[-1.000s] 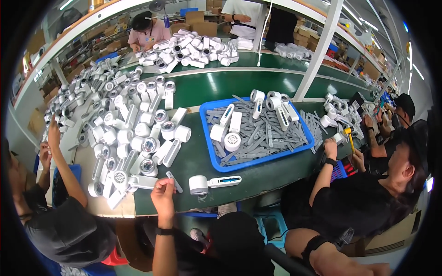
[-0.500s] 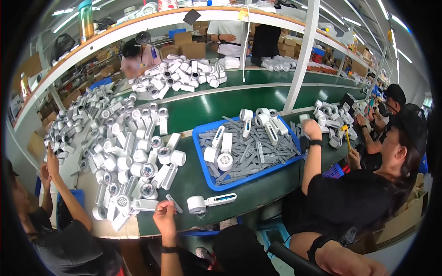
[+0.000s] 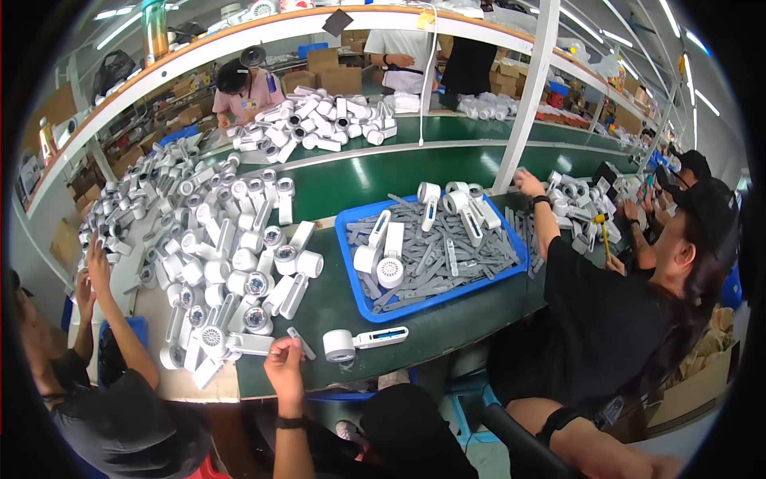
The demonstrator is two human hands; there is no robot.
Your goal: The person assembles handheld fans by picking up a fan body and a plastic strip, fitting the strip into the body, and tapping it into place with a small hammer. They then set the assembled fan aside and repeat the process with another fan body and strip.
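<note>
My left hand (image 3: 284, 369), a dark band on its wrist, reaches up from the lower edge to the bench's near side. Its fingers are pinched at a slim grey plastic strip (image 3: 303, 345), which slants out past the fingertips. Just right of it a white handheld fan (image 3: 340, 346) lies on its side. Its handle points right, with a long slot showing something blue inside. No right hand that I can tell as mine shows.
White handheld fans (image 3: 239, 271) lie heaped on the left. Grey strips and several fans fill a blue tray (image 3: 355, 299) on the green bench (image 3: 447, 323). Co-workers sit at left and right; the right one's arm (image 3: 544, 223) reaches past the tray. A white post (image 3: 531, 96) stands behind.
The whole view has shifted slightly. My left hand and the strip stay beside the fan. The right co-worker's hand has moved farther up, toward the post's foot.
</note>
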